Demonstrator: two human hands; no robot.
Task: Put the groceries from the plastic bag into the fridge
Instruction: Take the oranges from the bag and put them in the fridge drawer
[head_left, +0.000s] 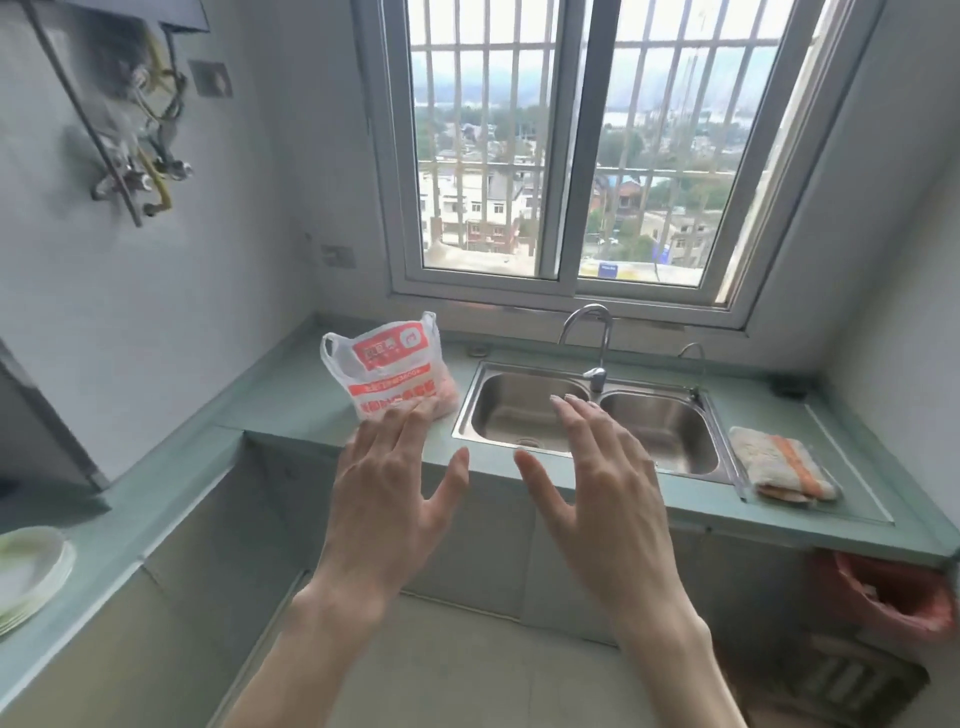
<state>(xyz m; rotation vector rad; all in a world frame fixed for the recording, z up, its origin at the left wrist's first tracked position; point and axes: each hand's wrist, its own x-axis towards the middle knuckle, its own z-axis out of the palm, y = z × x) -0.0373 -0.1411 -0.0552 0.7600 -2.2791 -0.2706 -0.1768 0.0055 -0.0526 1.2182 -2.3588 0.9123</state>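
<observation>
Both hands, left hand (387, 499) and right hand (597, 493), hover spread and empty before the plastic bag (392, 371) standing on the counter (291, 415) beside the sink (592, 415); gathering both handles should keep groceries inside.

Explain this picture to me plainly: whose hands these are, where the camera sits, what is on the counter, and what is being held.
There is no machine here. A person wears a camera on the head, so the single picture looks forward and down at their own hands. The left hand and the right hand are both spread open in the air and hold nothing. On the green counter stands a white and red plastic bag, left of a steel double sink with a tap. A folded cloth lies right of the sink, and plates sit at far left.
</observation>
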